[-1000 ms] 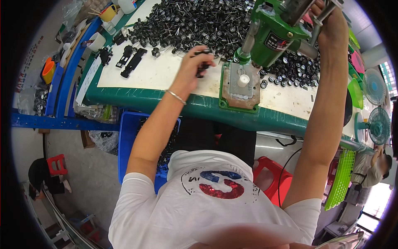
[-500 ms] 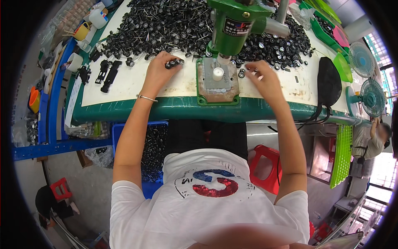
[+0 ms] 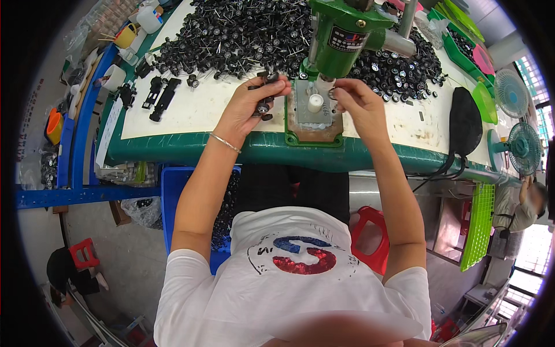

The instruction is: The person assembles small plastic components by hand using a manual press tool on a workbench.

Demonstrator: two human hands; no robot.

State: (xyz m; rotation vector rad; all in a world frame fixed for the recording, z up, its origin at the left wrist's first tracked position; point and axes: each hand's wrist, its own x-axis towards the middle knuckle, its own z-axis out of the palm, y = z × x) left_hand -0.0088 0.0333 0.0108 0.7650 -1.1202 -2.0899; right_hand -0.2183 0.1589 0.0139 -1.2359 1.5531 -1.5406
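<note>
1. My left hand (image 3: 245,107) sits on the white bench top (image 3: 196,110), just left of the press base, fingers curled shut round a few small black wheel-and-axle parts (image 3: 265,92). One axle sticks out past the fingertips toward the press.
2. My right hand (image 3: 361,104) is at the right edge of the base plate (image 3: 312,118), thumb and forefinger pinched on a small dark part (image 3: 334,91) that I cannot make out clearly. It is held just beside the white peg (image 3: 314,103) standing at the middle of the plate, not touching it as far as I can tell.
3. The green press (image 3: 347,32) stands directly over the plate, its head above both hands.
4. Behind the press a big heap of black wheels (image 3: 231,34) with thin axles covers the far bench, spreading to both sides of the green column.
5. To the left lie two long black pieces (image 3: 162,95) on the white top, well apart from my left hand.
6. A thin bracelet (image 3: 224,142) rings my left wrist, which crosses the green bench rim (image 3: 173,151).
7. Under the bench, by my left side, a blue crate (image 3: 173,196) holds more black parts; a red stool (image 3: 370,237) shows on my right.
8. Far right, a black pouch (image 3: 465,121) lies on the bench, with two small fans (image 3: 523,144) beyond it.
</note>
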